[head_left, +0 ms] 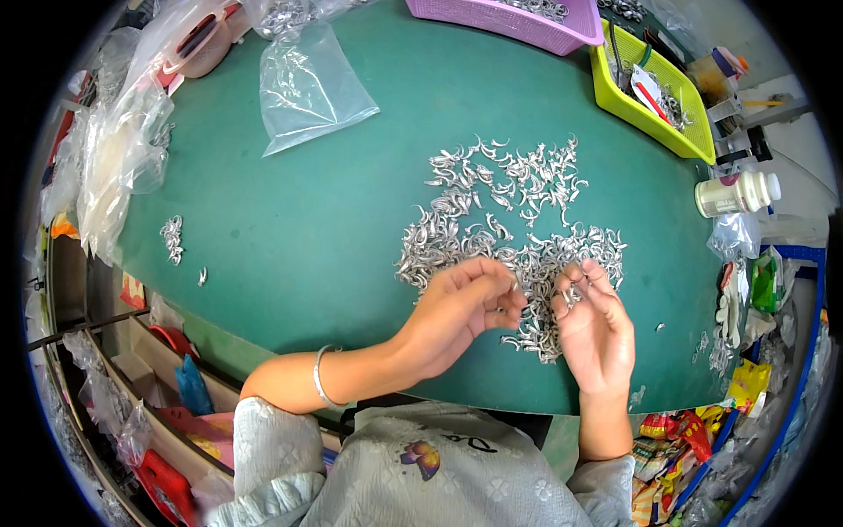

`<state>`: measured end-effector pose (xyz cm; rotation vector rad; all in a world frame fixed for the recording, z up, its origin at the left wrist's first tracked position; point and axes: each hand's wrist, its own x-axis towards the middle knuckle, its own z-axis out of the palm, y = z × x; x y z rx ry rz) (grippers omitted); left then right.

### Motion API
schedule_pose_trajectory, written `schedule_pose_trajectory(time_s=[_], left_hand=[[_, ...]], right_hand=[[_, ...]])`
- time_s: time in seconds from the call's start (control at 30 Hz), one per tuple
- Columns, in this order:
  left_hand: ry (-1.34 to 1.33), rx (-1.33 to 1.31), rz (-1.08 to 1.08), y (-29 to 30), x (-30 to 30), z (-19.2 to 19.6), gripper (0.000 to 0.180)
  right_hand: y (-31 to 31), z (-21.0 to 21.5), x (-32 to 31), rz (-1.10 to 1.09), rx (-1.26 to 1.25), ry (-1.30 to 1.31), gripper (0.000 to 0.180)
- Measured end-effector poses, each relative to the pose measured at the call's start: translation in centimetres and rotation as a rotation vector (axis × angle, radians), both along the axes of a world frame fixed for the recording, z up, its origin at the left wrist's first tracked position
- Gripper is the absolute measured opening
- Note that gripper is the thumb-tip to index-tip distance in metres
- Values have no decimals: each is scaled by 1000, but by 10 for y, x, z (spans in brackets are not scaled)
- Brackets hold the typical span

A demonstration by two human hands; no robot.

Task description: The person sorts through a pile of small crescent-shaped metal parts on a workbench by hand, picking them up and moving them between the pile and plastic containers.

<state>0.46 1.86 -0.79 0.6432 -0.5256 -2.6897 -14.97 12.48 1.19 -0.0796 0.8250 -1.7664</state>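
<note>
A wide heap of small curved silver metal pieces (pixel 439 241), like little hooks or claws, is spread over the green tabletop (pixel 281 228). Above the near side of this heap is my left hand (pixel 461 307), its thumb and fingers curled together; whatever lies at the fingertips is too small to name. My right hand (pixel 599 338), palm turned up, has several silver metal pieces (pixel 571 294) between its bent fingers and thumb. The two hands are close but apart. At the far left of the table lie a small cluster of the same pieces (pixel 173 239) and a single one (pixel 203 277).
A clear plastic bag (pixel 312 88) lies at the back, near a purple basket (pixel 518 26). A yellow-green basket (pixel 654 101) and a white bottle (pixel 736 193) line the right edge. Plastic bags (pixel 127 149) cover the left edge, above open drawers (pixel 149 360). Coloured packets (pixel 676 439) fill the lower right.
</note>
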Motion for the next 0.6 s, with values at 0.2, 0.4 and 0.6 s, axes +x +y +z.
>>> schedule_pose_trajectory(time_s=[0.2, 0.4, 0.6], left_hand=[[-54, 31, -7, 30, 16, 0, 25], [-57, 224, 99, 46, 17, -6, 31], [-63, 95, 95, 46, 21, 0, 35]], right_hand=[[11, 13, 9, 96, 37, -40, 47], [16, 19, 43, 328, 48, 275, 41], [34, 4, 21, 306, -8, 67, 30]])
